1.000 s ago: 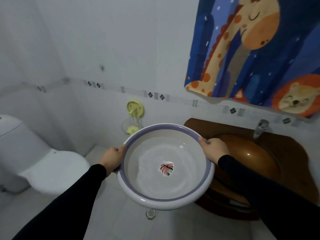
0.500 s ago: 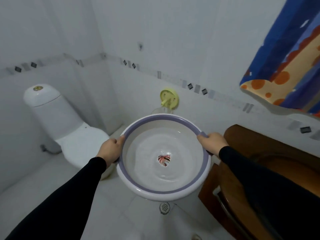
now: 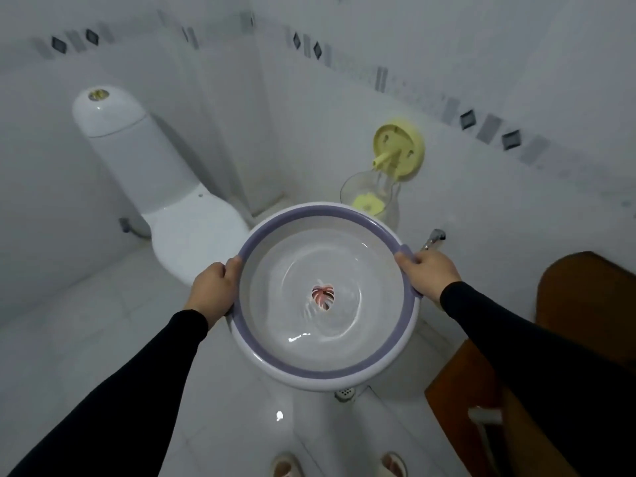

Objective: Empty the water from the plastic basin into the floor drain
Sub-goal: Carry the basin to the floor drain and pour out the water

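Note:
A round white plastic basin (image 3: 275, 352) with a purple rim and a leaf picture at its bottom hangs level in the air at the centre of the head view. Rippling water lies in it. My left hand (image 3: 215, 290) grips its left rim and my right hand (image 3: 426, 273) grips its right rim. The round metal floor drain (image 3: 345, 394) shows just below the basin's near edge, partly hidden by it.
A white toilet (image 3: 179, 215) stands at the left against the tiled wall. A yellow wall holder with a clear cup (image 3: 395, 156) is behind the basin, a chrome tap (image 3: 435, 237) beside it. A brown wooden vanity (image 3: 550, 339) fills the right. Slippered feet (image 3: 285, 466) show below.
The view has swung left and down: the curtain and the sink bowl have left the frame, the toilet is fuller in view. Both hands keep their grip and the basin stays level.

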### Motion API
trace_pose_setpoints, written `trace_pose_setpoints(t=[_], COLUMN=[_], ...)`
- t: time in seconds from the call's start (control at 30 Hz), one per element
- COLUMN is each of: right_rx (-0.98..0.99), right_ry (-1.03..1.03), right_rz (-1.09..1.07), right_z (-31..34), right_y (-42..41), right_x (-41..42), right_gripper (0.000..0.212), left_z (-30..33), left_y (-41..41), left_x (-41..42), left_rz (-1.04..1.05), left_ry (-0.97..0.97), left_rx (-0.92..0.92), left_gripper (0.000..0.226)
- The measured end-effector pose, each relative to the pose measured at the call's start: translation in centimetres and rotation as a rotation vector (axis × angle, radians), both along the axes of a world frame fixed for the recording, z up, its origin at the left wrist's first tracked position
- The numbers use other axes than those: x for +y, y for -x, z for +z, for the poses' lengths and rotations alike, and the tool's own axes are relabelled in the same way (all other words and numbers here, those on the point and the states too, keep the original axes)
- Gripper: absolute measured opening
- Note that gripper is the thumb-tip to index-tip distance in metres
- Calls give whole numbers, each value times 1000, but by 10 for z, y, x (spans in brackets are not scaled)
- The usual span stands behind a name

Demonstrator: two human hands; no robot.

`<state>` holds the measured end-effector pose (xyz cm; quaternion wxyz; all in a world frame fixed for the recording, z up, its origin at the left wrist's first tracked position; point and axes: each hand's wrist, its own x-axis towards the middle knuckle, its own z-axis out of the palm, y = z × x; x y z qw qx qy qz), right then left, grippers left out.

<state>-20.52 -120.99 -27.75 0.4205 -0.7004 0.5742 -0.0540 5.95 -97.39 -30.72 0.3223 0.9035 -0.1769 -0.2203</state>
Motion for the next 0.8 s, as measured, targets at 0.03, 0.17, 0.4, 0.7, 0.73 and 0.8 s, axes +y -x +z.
trace_pose_setpoints(t=[0.03, 0.17, 0.4, 0.7, 0.73, 0.8], right_rx=[1, 10, 96, 150, 149, 146], right_ry=[12, 76, 180, 244, 231, 208], right_rz=[-2, -31, -50, -27, -39, -50], right_z=[-16, -95, -257, -448, -465, -509], right_y=[-3, -15, -18, 2, 3, 9], right_x=[-3, -11, -22, -37, -38, -38], right_gripper=[50, 52, 54, 46, 49, 52], left_z=[-15, -84, -240, -436, -453, -495], left_y=[-4, -20, -27, -9, -8, -2], left_x=[-5, -26, -51, -77, -78, -79], left_rz=[-3, -34, -83, -111, -105, -85], left_ry=[0, 7, 58, 68, 71, 75], left_rx=[-1, -26, -24, -21, -19, -15], left_gripper=[60, 56, 54, 54, 53, 53])
